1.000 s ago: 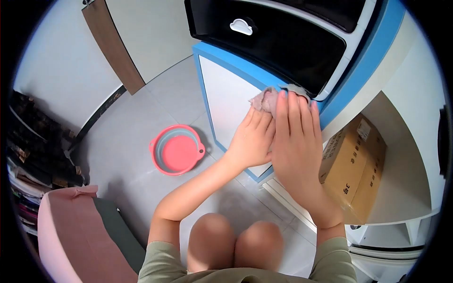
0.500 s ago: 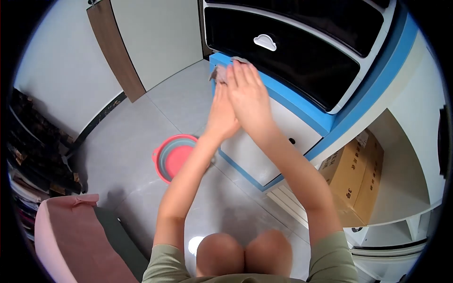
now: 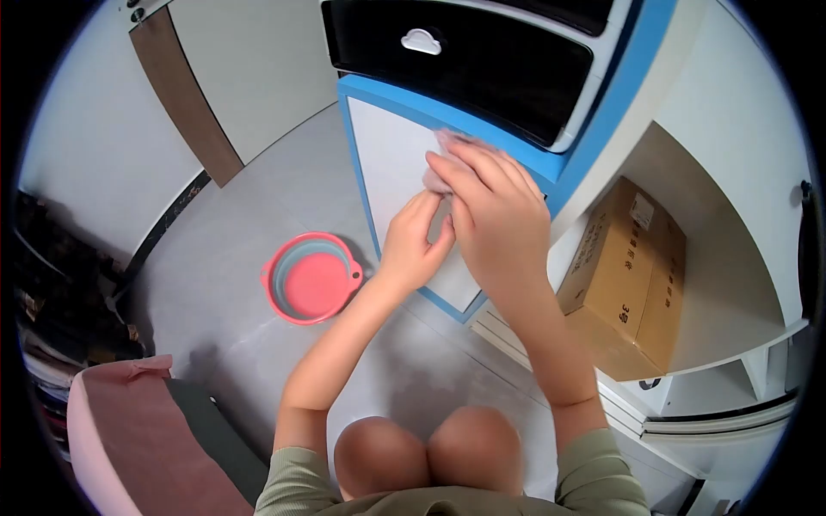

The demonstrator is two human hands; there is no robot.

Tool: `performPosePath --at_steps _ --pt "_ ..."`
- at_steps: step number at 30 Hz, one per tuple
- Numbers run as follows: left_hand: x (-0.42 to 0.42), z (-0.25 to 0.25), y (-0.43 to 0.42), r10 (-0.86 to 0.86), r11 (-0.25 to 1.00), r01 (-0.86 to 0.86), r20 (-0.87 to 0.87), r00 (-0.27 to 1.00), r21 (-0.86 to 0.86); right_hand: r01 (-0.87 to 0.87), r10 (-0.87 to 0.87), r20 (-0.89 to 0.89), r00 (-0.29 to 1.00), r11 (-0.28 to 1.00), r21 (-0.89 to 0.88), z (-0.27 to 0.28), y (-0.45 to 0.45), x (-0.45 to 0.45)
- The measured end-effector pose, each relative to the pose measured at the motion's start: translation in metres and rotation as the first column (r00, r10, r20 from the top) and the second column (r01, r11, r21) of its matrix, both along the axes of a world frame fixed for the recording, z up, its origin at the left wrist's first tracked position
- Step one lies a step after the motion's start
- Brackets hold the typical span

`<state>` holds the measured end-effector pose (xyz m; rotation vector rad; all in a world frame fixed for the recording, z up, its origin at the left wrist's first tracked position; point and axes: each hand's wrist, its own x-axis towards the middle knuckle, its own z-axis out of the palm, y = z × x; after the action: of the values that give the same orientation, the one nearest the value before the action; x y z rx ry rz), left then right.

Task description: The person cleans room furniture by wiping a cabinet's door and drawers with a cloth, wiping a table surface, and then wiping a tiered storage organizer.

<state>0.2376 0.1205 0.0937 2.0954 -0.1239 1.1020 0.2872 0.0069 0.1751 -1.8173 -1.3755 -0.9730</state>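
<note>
Holding: one crumpled pinkish-grey cloth [image 3: 436, 179], bunched in my curled right hand [image 3: 503, 211]; left hand [image 3: 411, 239] at its lower edge, grip unclear. Location: before the flat white cabinet panel [image 3: 387, 155]. Change: away from the blue ledge's left corner; work apparently shifted rightward.

The bare left hand [image 3: 413, 248] and bare right hand [image 3: 506, 215] have left the left corner of the blue-edged white cabinet [image 3: 387, 155]; both, flat before, now curve at the pinkish-grey cloth [image 3: 435, 181]; the round pink-and-grey basin [image 3: 311, 284] shows uncovered.
</note>
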Motion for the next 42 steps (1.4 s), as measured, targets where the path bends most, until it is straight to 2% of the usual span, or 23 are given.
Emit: performPosePath --at_steps 3,6,9,12,15,16,18,22,25,28,32,36,39,40,42 --pt "0.002 0.001 -0.023 -0.080 0.972 0.047 -0.135 0.988 -0.232 0.012 0.016 -0.365 0.931 0.997 0.074 -0.008 -0.036 -0.013" --pt "0.003 0.006 -0.037 0.014 0.988 -0.039 -0.169 0.986 -0.148 0.068 0.085 -0.517 0.852 0.960 0.271 -0.030 -0.061 -0.009" --pt "0.009 0.009 -0.044 0.044 0.976 -0.081 -0.184 0.982 -0.200 0.002 0.279 -0.574 0.770 0.898 0.439 -0.052 -0.075 -0.003" --pt "0.010 0.009 -0.048 0.042 0.974 -0.077 -0.167 0.985 -0.211 0.179 0.288 -0.604 0.743 0.784 0.594 -0.065 -0.085 -0.009" --pt "0.003 0.014 -0.049 0.039 0.999 -0.038 -0.175 0.984 0.011 0.331 0.518 -0.588 0.621 0.508 0.796 -0.059 -0.098 -0.008" --pt "0.003 0.012 -0.050 0.034 0.999 -0.038 -0.176 0.984 -0.022 0.387 0.488 -0.623 0.611 0.503 0.773 -0.054 -0.098 -0.010" --pt "0.008 0.008 -0.053 0.026 0.995 -0.042 -0.172 0.985 -0.090 0.365 0.543 -0.625 0.562 0.515 0.776 -0.057 -0.102 -0.010" --pt "0.011 0.011 -0.059 0.185 0.980 -0.194 -0.181 0.966 -0.036 0.345 0.600 -0.659 0.453 0.564 0.750 -0.064 -0.100 -0.013" --pt "0.009 0.009 -0.061 0.274 0.961 -0.276 -0.115 0.955 0.000 0.197 0.656 -0.678 0.332 0.655 0.730 -0.080 -0.105 -0.008" --pt "0.000 0.004 -0.059 0.302 0.952 -0.305 -0.079 0.950 -0.020 0.061 0.589 -0.753 0.293 0.775 0.629 -0.087 -0.103 -0.009" --pt "-0.017 -0.006 -0.052 0.301 0.949 -0.304 -0.045 0.953 -0.084 -0.043 0.552 -0.754 0.357 0.816 0.577 -0.096 -0.081 -0.018" --pt "-0.038 -0.011 -0.040 0.233 0.967 -0.233 -0.020 0.972 -0.106 -0.173 0.408 -0.836 0.368 0.913 0.369 -0.100 -0.060 -0.031" --pt "-0.054 -0.011 -0.027 0.112 0.986 -0.104 0.056 0.992 -0.131 -0.283 0.364 -0.707 0.607 0.930 0.236 -0.107 -0.050 -0.036" --pt "-0.060 -0.014 -0.024 0.119 0.985 -0.116 0.015 0.993 -0.127 -0.316 0.351 -0.728 0.589 0.929 0.192 -0.107 -0.051 -0.037" --pt "-0.069 -0.015 -0.021 0.146 0.985 -0.139 0.054 0.988 -0.104 -0.361 0.401 -0.724 0.561 0.906 0.223 -0.110 -0.048 -0.043"
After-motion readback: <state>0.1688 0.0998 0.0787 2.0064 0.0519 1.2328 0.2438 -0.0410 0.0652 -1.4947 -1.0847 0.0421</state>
